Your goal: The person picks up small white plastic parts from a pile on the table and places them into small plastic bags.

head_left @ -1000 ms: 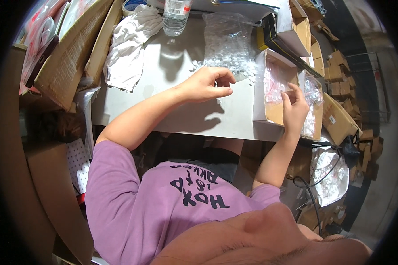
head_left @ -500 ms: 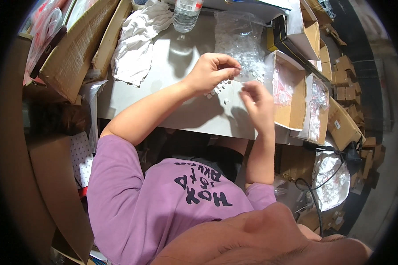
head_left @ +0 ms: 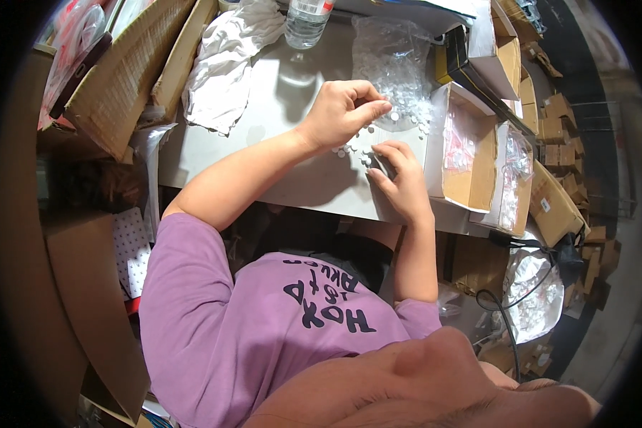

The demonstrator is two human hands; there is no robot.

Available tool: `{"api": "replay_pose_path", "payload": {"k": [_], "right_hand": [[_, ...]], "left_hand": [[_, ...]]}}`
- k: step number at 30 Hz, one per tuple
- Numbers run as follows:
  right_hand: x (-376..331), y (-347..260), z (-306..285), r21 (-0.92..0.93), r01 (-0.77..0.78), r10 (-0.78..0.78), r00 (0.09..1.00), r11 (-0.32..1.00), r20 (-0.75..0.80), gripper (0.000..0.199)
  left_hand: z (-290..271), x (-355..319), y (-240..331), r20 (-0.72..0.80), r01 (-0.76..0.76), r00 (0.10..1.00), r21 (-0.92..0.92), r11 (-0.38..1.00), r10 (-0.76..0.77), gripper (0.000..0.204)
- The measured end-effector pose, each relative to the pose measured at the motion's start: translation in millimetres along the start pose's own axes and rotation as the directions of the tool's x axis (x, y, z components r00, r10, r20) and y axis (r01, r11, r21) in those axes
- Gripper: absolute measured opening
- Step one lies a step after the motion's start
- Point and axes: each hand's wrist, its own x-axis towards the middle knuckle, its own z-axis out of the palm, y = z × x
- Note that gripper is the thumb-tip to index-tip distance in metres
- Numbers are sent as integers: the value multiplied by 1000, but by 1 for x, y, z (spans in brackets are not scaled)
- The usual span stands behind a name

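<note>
My left hand [head_left: 342,114] is curled over the white table [head_left: 278,121], its fingertips pinched on a small white round piece [head_left: 393,115] at the edge of a heap. More loose white pieces [head_left: 353,148] lie just below it. My right hand [head_left: 401,182] rests on the table right beside them, its fingers holding a small clear bag [head_left: 382,165] flat against the top. A large clear plastic bag of white pieces [head_left: 396,60] lies open behind both hands.
An open cardboard box [head_left: 471,146] with small filled bags stands right of my hands, with further boxes [head_left: 549,200] beyond. A water bottle [head_left: 307,18] and crumpled white wrapping [head_left: 228,64] sit at the back left. Cardboard boxes [head_left: 121,78] flank the left side.
My right hand left the box on the right and came back beside my left hand with a small bag. My left hand shifted up to the heap of white pieces.
</note>
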Motion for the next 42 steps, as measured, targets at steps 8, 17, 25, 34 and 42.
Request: {"api": "replay_pose_path", "payload": {"k": [8, 17, 25, 34, 42], "right_hand": [[4, 3, 1, 21, 6, -5, 1000, 1000, -29, 39], [5, -4, 13, -13, -61, 60, 995, 998, -76, 27], [2, -5, 20, -118, 101, -115, 986, 988, -119, 15], [-8, -7, 19, -172, 26, -58, 981, 985, -187, 12], [-1, 3, 1, -85, -111, 99, 986, 990, -137, 11]], "left_hand": [[-1, 5, -4, -59, -10, 998, -53, 999, 7, 16], [-1, 5, -4, -28, 29, 999, -122, 992, -33, 15], [-3, 8, -6, -45, 56, 997, -159, 986, -64, 12], [-6, 8, -12, 52, 94, 994, -18, 995, -93, 18], [-1, 4, -11, 127, -68, 991, 140, 988, 51, 20]]}}
